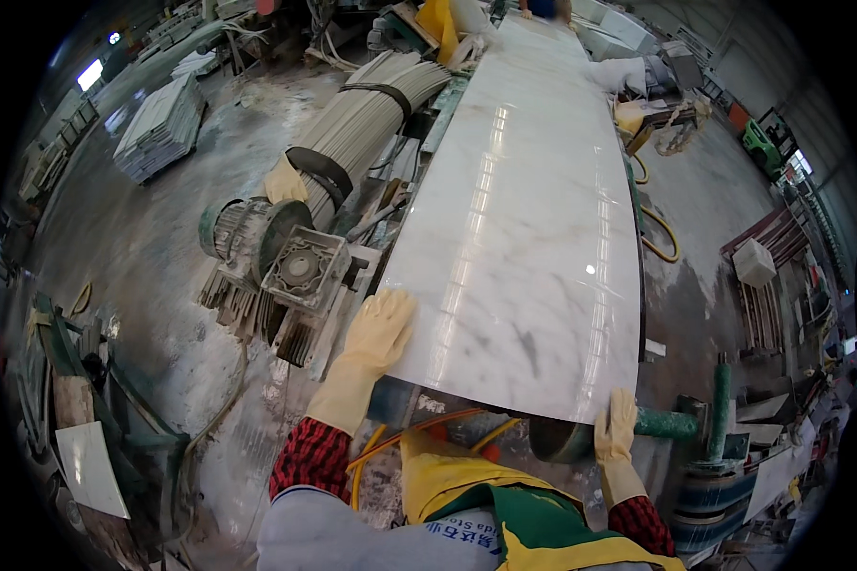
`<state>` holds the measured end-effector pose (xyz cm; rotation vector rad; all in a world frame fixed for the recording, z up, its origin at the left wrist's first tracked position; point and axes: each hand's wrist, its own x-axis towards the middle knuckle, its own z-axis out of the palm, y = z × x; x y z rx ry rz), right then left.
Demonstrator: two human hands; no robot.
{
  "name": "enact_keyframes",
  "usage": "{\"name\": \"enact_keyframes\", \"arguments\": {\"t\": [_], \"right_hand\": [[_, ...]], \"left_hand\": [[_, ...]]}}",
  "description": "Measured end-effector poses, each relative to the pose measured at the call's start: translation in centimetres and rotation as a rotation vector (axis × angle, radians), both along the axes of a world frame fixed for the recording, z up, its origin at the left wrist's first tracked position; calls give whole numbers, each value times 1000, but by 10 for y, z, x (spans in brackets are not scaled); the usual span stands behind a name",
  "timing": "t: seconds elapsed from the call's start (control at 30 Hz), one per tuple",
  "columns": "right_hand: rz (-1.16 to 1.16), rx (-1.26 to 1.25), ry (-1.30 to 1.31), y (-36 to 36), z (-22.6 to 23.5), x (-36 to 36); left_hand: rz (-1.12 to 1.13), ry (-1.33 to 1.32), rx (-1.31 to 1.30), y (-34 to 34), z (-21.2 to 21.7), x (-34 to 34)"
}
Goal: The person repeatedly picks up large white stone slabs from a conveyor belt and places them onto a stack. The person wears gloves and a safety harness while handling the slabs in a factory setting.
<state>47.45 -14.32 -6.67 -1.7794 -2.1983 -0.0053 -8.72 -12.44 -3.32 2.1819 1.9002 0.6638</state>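
A long, polished white marble slab (pixel 524 219) with grey veining stretches away from me. My left hand (pixel 379 328), in a cream rubber glove, holds the slab's left edge near the close corner. At the near right corner, my gloved right hand (pixel 616 433) grips the slab's edge, its fingers partly hidden. Under the near end shows a dark roller (pixel 557 440), with a green bar (pixel 667 423) sticking out to the right. A yellow and green apron (pixel 486 485) covers my front.
Left of the slab are a dusty motor with gearbox (pixel 300 265) and a strapped bundle of strips (pixel 367 124). Stacked slabs (pixel 162 124) stand farther left. An orange hose (pixel 662 236) loops at the right. Another person (pixel 543 8) is partly visible at the far end.
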Motion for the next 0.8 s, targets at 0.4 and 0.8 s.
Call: {"name": "enact_keyframes", "arguments": {"t": [0.4, 0.8], "right_hand": [[268, 48, -356, 23, 21, -158], [226, -105, -426, 22, 37, -146]], "left_hand": [[41, -28, 200, -38, -13, -2], [-160, 30, 516, -40, -12, 63]]}}
